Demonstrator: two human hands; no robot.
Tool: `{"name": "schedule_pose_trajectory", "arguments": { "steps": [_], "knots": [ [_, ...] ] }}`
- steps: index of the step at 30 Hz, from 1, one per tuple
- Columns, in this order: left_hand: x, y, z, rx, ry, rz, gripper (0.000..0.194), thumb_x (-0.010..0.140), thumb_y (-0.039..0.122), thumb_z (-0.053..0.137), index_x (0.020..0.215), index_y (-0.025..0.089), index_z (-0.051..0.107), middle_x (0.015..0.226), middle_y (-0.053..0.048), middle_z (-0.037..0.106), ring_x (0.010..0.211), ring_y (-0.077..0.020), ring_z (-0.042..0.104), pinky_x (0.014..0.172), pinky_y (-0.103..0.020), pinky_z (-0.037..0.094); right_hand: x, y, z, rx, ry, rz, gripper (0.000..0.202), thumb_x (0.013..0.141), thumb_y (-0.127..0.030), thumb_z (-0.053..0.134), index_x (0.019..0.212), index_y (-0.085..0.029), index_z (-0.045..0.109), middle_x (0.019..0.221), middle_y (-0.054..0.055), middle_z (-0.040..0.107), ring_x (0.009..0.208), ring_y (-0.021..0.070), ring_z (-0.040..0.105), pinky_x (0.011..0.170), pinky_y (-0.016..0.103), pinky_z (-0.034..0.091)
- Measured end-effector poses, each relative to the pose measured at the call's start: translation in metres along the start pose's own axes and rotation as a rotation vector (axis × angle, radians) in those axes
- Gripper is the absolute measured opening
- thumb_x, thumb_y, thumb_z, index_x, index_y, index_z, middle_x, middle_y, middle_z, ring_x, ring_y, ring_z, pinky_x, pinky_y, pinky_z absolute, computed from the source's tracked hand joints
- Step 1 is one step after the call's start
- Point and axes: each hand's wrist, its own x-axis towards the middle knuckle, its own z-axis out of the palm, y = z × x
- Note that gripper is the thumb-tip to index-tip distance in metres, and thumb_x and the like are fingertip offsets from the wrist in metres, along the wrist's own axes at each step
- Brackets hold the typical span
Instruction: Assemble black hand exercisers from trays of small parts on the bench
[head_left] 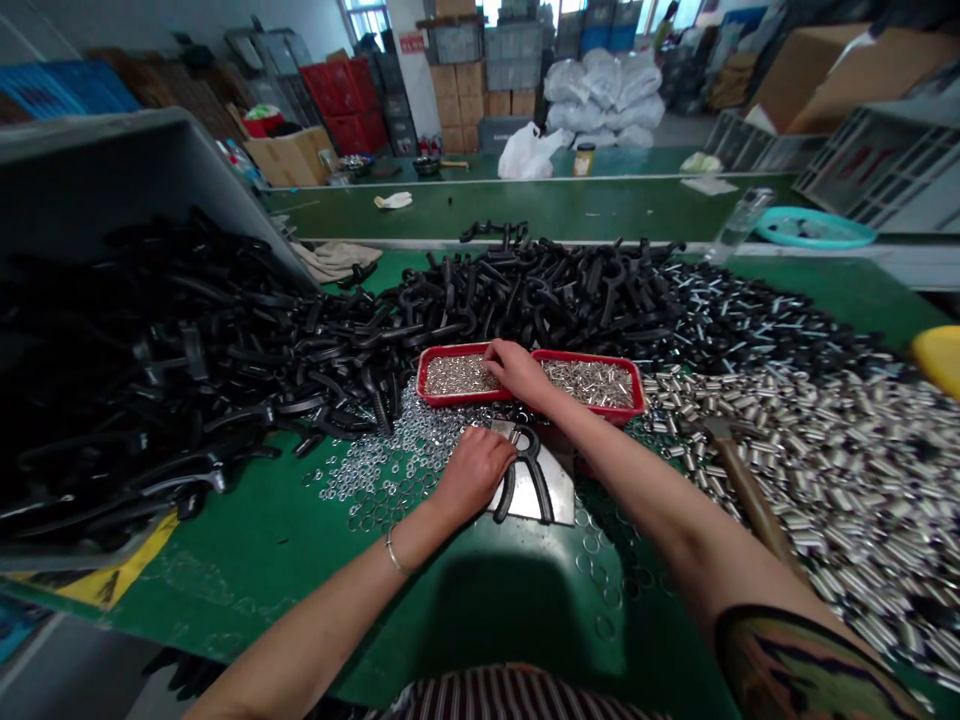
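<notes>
On a metal plate (559, 487) lies a black forked handle part (534, 470) with a ring-shaped top. My left hand (476, 468) is closed at its left side, fingertips on its upper left near a small silver pin. My right hand (516, 370) reaches into the left red tray (435, 398) of tiny metal pieces, its fingers pinched together; what they hold, if anything, is hidden. The right red tray (637, 400), with small silver pins, sits beside it under my right forearm.
Black handles (525, 290) are heaped behind the trays and in a grey bin (150, 130) at left. Silver cylinders (840, 470) and a hammer (750, 490) lie at right. Metal rings (390, 500) and nuts (405, 440) are scattered left of the plate.
</notes>
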Motion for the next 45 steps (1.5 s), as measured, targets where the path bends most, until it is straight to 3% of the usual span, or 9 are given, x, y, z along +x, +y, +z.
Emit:
{"name": "schedule_pose_trajectory", "arguments": {
  "steps": [2,5,7,10,14,19,27,40,45],
  "knots": [
    [-0.002,-0.001,0.001,0.017,-0.006,0.034,0.028,0.102,0.023,0.039,0.111,0.018,0.065,0.106,-0.011,0.067,0.097,-0.0249,0.055,0.086,-0.042,0.041,-0.013,-0.007,-0.011,0.198,0.099,0.065,0.015,0.096,-0.027,0.046,0.097,-0.017,0.057,0.093,0.005,0.067,0.082,0.0149,0.060,0.078,0.028,0.048],
    [-0.003,0.000,0.001,0.026,-0.037,0.067,0.028,0.102,0.021,0.039,0.114,0.017,0.064,0.108,-0.012,0.066,0.100,-0.0255,0.055,0.088,-0.044,0.042,-0.049,-0.020,-0.029,0.760,0.267,0.236,0.020,0.094,-0.042,0.053,0.096,-0.021,0.053,0.085,-0.001,0.064,0.069,0.0122,0.058,0.067,0.026,0.051],
    [-0.004,0.001,0.001,-0.001,-0.048,0.082,0.028,0.101,0.021,0.039,0.117,0.017,0.063,0.109,-0.013,0.066,0.102,-0.0258,0.056,0.089,-0.044,0.042,-0.080,-0.025,-0.038,1.033,0.273,0.366,0.027,0.087,-0.047,0.064,0.094,-0.022,0.054,0.078,-0.004,0.061,0.064,0.0114,0.057,0.062,0.025,0.052],
    [-0.009,0.003,0.001,-0.055,-0.032,0.091,0.028,0.101,0.021,0.040,0.120,0.018,0.062,0.113,-0.012,0.065,0.104,-0.0253,0.055,0.091,-0.043,0.043,-0.124,-0.026,-0.044,1.138,0.183,0.536,0.032,0.082,-0.049,0.071,0.090,-0.021,0.058,0.067,-0.005,0.059,0.056,0.0108,0.056,0.057,0.025,0.051],
    [-0.010,0.006,0.003,-0.011,-0.021,-0.020,0.025,0.101,0.019,0.041,0.110,0.016,0.064,0.108,-0.011,0.065,0.100,-0.0250,0.054,0.088,-0.040,0.045,-0.159,-0.023,-0.035,0.886,0.076,0.558,0.029,0.088,-0.049,0.064,0.088,-0.020,0.060,0.066,-0.002,0.060,0.054,0.0135,0.057,0.056,0.028,0.051],
    [0.001,0.005,0.000,0.010,-0.040,-0.071,0.022,0.100,0.021,0.043,0.093,0.015,0.063,0.095,-0.010,0.063,0.096,-0.0254,0.055,0.087,-0.040,0.046,-0.163,-0.027,-0.017,0.164,-0.018,0.154,0.016,0.096,-0.031,0.054,0.092,-0.021,0.065,0.092,0.007,0.065,0.086,0.0217,0.063,0.083,0.036,0.051],
    [-0.022,-0.008,-0.021,-0.463,0.237,-0.416,0.011,0.097,0.026,0.053,0.095,0.019,0.062,0.093,-0.004,0.067,0.092,-0.0186,0.062,0.088,-0.034,0.049,-0.151,-0.032,-0.012,-0.256,-0.198,-0.044,0.022,0.101,-0.026,0.047,0.099,-0.018,0.067,0.098,0.009,0.065,0.092,0.0217,0.061,0.081,0.030,0.045],
    [-0.041,-0.012,-0.025,-0.945,0.200,-0.653,0.012,0.084,0.024,0.067,0.095,0.019,0.066,0.090,-0.001,0.072,0.085,-0.0174,0.068,0.080,-0.030,0.052,-0.139,-0.039,-0.015,-0.568,-0.328,-0.284,0.023,0.102,-0.020,0.043,0.098,-0.014,0.064,0.092,0.010,0.062,0.085,0.0220,0.054,0.071,0.031,0.040],
    [-0.036,-0.007,-0.023,-0.781,0.159,-0.542,0.007,0.090,0.024,0.062,0.091,0.020,0.067,0.089,-0.001,0.070,0.085,-0.0176,0.065,0.081,-0.030,0.050,-0.143,-0.034,-0.011,-0.451,-0.317,-0.275,0.026,0.103,-0.021,0.041,0.095,-0.015,0.065,0.092,0.009,0.061,0.088,0.0222,0.055,0.074,0.031,0.045]
  ]
}}
